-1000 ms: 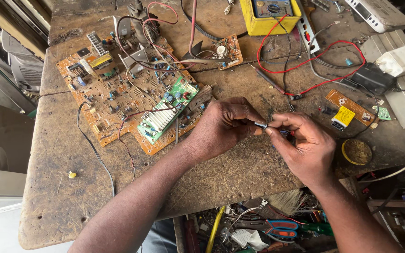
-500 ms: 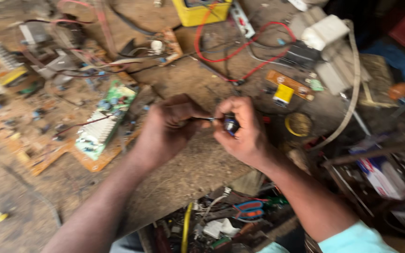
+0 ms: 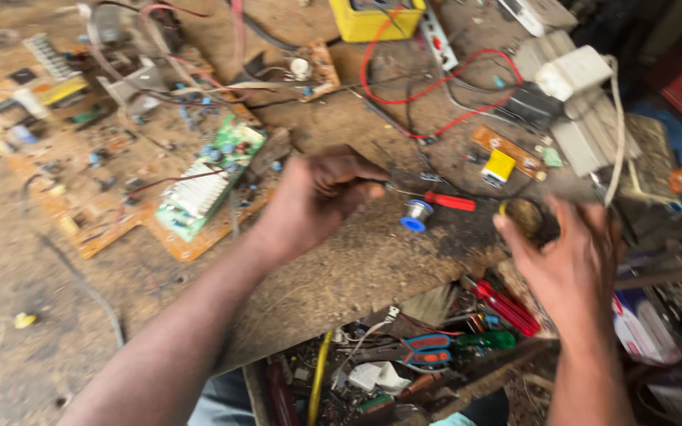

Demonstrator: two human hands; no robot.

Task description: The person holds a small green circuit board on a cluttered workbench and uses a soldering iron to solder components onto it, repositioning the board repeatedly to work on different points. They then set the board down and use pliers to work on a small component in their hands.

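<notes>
Left hand [image 3: 317,197] pinches thin metal probe with red plastic handle [image 3: 436,199] over rough wooden bench [image 3: 357,268]; right hand [image 3: 570,252] open, empty.

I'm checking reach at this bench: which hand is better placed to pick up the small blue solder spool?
Probably the left hand: it is closed on a thin probe beside the red-handled screwdriver, close to the small blue solder spool. The right hand hangs open past the wooden bench's edge, farther off.
</notes>
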